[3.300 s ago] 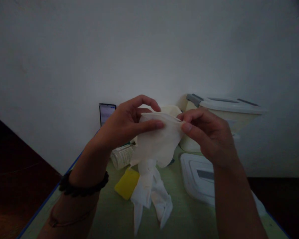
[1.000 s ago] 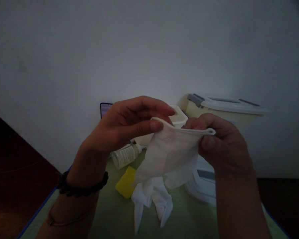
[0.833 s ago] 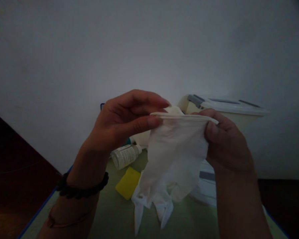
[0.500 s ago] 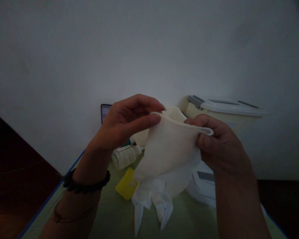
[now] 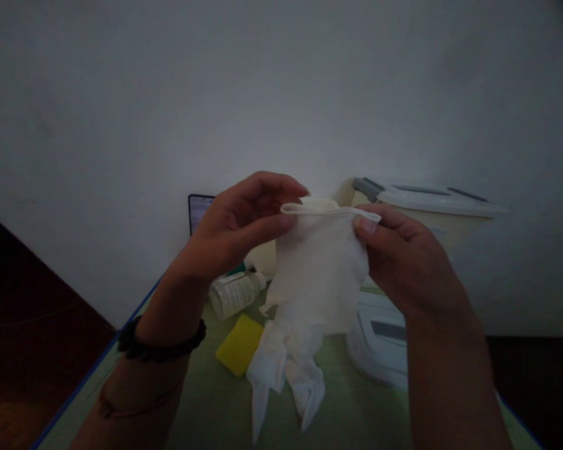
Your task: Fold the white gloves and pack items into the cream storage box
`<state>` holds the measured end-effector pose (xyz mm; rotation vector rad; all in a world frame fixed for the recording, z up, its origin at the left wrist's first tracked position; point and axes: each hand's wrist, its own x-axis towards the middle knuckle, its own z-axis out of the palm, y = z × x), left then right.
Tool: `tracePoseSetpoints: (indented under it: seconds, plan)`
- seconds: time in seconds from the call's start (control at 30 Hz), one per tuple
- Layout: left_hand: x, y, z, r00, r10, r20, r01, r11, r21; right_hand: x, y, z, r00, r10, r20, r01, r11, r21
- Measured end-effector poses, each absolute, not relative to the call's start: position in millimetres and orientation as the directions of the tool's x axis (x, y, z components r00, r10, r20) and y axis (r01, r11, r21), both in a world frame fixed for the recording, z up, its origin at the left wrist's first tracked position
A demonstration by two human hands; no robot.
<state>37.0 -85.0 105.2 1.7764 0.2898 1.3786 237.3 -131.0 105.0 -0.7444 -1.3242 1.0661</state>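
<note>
A thin white disposable glove (image 5: 321, 269) hangs, cuff up, between my two hands above the table. My left hand (image 5: 244, 219) pinches the left end of its rolled cuff between thumb and fingers. At the other end of the cuff, my right hand (image 5: 398, 250) grips the rim with the thumb in front and the fingers behind. The cuff lies nearly flat, its opening almost closed. Below it dangle the limp glove fingers, partly folded. A dark bead bracelet circles my left wrist.
A yellow sponge (image 5: 241, 345) and a clear labelled bottle (image 5: 237, 294) lie on the green table (image 5: 206, 406). At the right stand a lidded storage box (image 5: 431, 209) and a white and grey container (image 5: 380, 337). A phone (image 5: 197, 209) leans against the wall (image 5: 281, 94).
My right hand has moved slightly up and to the left, levelling the cuff. The glove's opening has narrowed and its body hangs straighter. My left hand has barely moved.
</note>
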Motion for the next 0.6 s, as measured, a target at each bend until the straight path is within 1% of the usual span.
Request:
tracePoseSetpoints:
  seconds: [0.17, 0.27, 0.33, 0.43, 0.53, 0.6]
  plan:
    - [36.5, -86.8, 105.0, 0.561, 0.595, 0.576, -0.242, -0.548, 0.801, 237.6, -127.5, 101.7, -0.049, 0.904, 0.425, -0.085, 0.420, -0.903]
    - [40.2, -84.5, 104.2, 0.597, 0.620, 0.509, -0.176, -0.518, 0.837, 236.0, -127.2, 101.8, -0.031, 0.896, 0.442, 0.005, 0.443, -0.897]
    - [42.0, -83.3, 103.8, 0.575, 0.654, 0.492, -0.136, -0.516, 0.846, 234.9, -127.8, 102.3, -0.026, 0.893, 0.450, 0.043, 0.451, -0.892]
    - [42.7, -82.5, 104.5, 0.503, 0.701, 0.505, -0.086, -0.541, 0.837, 234.5, -128.4, 102.4, -0.031, 0.886, 0.463, 0.050, 0.464, -0.885]
    - [41.9, -82.4, 106.3, 0.399, 0.739, 0.543, -0.061, -0.569, 0.820, 235.5, -128.4, 102.7, -0.025, 0.880, 0.474, 0.003, 0.474, -0.880]
    - [41.3, -82.8, 107.0, 0.360, 0.759, 0.543, -0.074, -0.557, 0.827, 235.9, -128.7, 104.3, 0.031, 0.885, 0.464, -0.048, 0.465, -0.884]
